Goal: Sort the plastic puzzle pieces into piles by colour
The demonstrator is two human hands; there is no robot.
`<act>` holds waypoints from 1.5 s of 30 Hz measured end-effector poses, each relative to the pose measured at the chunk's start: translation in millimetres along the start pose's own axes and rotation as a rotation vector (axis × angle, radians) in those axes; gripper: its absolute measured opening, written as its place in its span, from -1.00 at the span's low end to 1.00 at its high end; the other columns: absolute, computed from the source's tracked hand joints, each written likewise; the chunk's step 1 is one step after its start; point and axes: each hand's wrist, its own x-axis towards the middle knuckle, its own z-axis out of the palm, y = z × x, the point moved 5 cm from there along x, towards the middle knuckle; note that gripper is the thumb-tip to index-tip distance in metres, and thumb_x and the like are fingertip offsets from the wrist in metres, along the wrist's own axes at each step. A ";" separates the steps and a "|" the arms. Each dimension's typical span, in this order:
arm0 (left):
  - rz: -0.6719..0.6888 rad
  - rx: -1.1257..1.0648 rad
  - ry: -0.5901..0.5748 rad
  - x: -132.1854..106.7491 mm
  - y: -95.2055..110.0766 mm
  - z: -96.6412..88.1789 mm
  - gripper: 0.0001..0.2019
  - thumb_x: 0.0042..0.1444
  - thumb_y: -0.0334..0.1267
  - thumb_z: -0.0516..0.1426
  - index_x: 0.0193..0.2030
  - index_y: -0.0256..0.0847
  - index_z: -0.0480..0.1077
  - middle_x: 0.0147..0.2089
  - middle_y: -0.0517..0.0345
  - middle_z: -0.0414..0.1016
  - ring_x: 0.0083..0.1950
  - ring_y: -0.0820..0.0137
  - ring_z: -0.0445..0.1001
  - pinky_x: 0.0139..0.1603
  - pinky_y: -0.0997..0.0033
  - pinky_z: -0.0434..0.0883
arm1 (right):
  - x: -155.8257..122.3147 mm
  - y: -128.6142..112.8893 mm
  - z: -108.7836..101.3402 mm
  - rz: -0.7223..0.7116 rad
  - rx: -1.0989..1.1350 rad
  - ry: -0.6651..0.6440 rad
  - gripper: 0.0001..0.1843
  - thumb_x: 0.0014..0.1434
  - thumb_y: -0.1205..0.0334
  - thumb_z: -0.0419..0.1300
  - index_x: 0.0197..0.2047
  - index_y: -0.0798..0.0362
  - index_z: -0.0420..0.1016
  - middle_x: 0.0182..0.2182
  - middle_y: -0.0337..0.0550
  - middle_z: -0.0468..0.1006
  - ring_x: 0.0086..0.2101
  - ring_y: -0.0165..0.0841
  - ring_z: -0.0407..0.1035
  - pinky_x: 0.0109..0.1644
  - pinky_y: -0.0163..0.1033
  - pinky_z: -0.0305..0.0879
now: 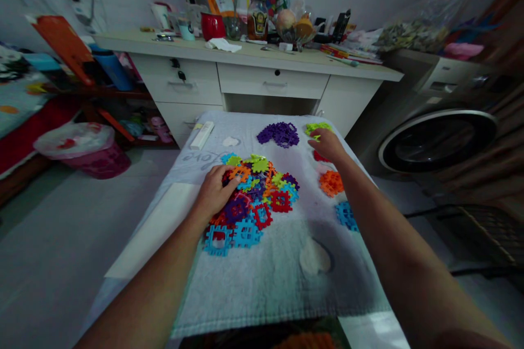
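Note:
A mixed pile of plastic interlocking blocks (pixel 256 192) in several colours lies on the cloth-covered table. My left hand (pixel 216 191) rests on the pile's left edge, thumb and index finger apart beside an orange block (pixel 240 174). At the far right, my right hand (pixel 328 145) reaches over the green blocks (pixel 315 128) with fingers stretched out; no block shows in it. Red blocks (pixel 320 157) peek out beneath this hand. Closer to me along the right side are orange blocks (pixel 331 183) and blue blocks (pixel 346 215), the latter partly behind my forearm. Purple blocks (pixel 279 134) form a heap at the back.
A white box-like object (pixel 202 135) lies at the table's back left. Behind stands a white desk (pixel 274 79) crowded with jars, cups and bags. A washing machine (pixel 438 114) is on the right, and a pink bin (pixel 88 152) stands on the floor at left.

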 end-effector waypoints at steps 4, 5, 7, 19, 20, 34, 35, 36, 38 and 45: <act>0.011 0.000 0.003 -0.3 -0.6 -0.1 -0.64 0.15 0.00 0.09 -0.03 -0.18 0.41 0.01 0.03 0.44 0.08 0.21 0.41 0.19 0.16 0.32 | -58.4 -50.4 0.4 -0.202 0.192 -0.192 -0.75 0.16 0.26 0.23 -0.07 0.09 0.52 -0.15 -0.05 0.58 -0.17 -0.29 0.45 -0.07 -0.20 0.35; 0.013 0.000 0.003 -0.5 -0.2 -0.3 -0.64 0.15 -0.01 0.08 -0.04 -0.18 0.41 0.01 0.03 0.45 0.08 0.21 0.41 0.19 0.16 0.32 | -73.1 -58.2 1.9 -0.230 0.214 -0.224 -0.76 0.16 0.27 0.23 -0.07 0.08 0.52 -0.13 -0.06 0.58 -0.16 -0.29 0.45 -0.06 -0.20 0.35; 0.011 0.001 0.002 -0.7 0.9 -0.9 -0.65 0.15 -0.01 0.08 -0.04 -0.18 0.41 0.01 0.02 0.45 0.08 0.21 0.41 0.19 0.16 0.32 | -99.5 -68.0 6.6 -0.277 0.239 -0.272 -0.78 0.17 0.27 0.22 -0.08 0.05 0.52 -0.11 -0.06 0.57 -0.15 -0.29 0.44 -0.03 -0.17 0.34; -0.011 0.006 -0.011 -1.0 4.1 -1.8 -0.62 0.13 0.01 0.08 -0.03 -0.18 0.41 0.03 0.01 0.44 0.09 0.20 0.41 0.20 0.14 0.31 | -150.7 -71.5 29.5 -0.427 0.177 -0.315 -0.31 0.01 0.45 0.19 0.24 0.00 0.32 0.22 0.05 0.26 0.17 -0.12 0.16 0.23 0.05 0.15; -0.011 0.007 -0.012 -1.1 3.9 -1.7 -0.62 0.14 0.02 0.08 -0.03 -0.17 0.41 0.03 0.01 0.44 0.09 0.20 0.40 0.20 0.14 0.31 | -150.4 -71.8 29.9 -0.433 0.177 -0.319 -0.31 0.01 0.44 0.19 0.25 0.00 0.32 0.23 0.04 0.25 0.18 -0.12 0.15 0.23 0.06 0.14; -0.012 0.010 -0.011 0.0 1.0 -0.3 -0.60 0.14 0.03 0.08 -0.02 -0.19 0.41 0.03 0.00 0.44 0.10 0.21 0.40 0.20 0.16 0.31 | -144.4 -68.0 30.0 -0.473 0.166 -0.249 -0.41 0.00 0.29 0.30 0.14 0.04 0.39 0.14 0.06 0.31 0.10 -0.10 0.20 0.16 0.02 0.21; -0.012 0.011 -0.012 0.0 1.1 -0.3 -0.60 0.14 0.03 0.07 -0.02 -0.19 0.41 0.03 0.00 0.44 0.10 0.21 0.40 0.20 0.17 0.31 | -143.7 -67.2 29.9 -0.468 0.167 -0.245 -0.43 0.00 0.27 0.31 0.13 0.05 0.40 0.13 0.06 0.32 0.08 -0.10 0.22 0.15 0.01 0.22; -0.012 0.012 -0.014 -0.1 1.2 -0.2 -0.60 0.14 0.03 0.07 -0.02 -0.20 0.41 0.03 -0.01 0.44 0.10 0.21 0.40 0.20 0.17 0.31 | -142.9 -66.5 29.6 -0.462 0.166 -0.243 -0.43 0.00 0.25 0.32 0.11 0.06 0.41 0.11 0.06 0.34 0.07 -0.10 0.23 0.14 0.01 0.23; -0.010 0.013 -0.013 -0.2 1.5 -0.3 -0.60 0.14 0.03 0.07 -0.02 -0.20 0.41 0.03 -0.01 0.44 0.09 0.21 0.40 0.19 0.17 0.31 | -141.6 -65.1 28.8 -0.449 0.160 -0.242 -0.45 0.00 0.23 0.33 0.09 0.08 0.41 0.05 0.06 0.38 0.03 -0.11 0.25 0.12 0.00 0.23; 0.004 0.001 -0.004 -0.4 2.7 -1.0 -0.63 0.13 0.02 0.08 -0.04 -0.16 0.41 0.01 0.03 0.45 0.08 0.21 0.41 0.18 0.16 0.32 | -139.3 -61.6 22.4 -0.411 0.194 -0.219 -0.47 0.03 0.21 0.30 0.10 0.07 0.40 -0.10 0.00 0.47 -0.11 -0.18 0.35 0.02 -0.07 0.28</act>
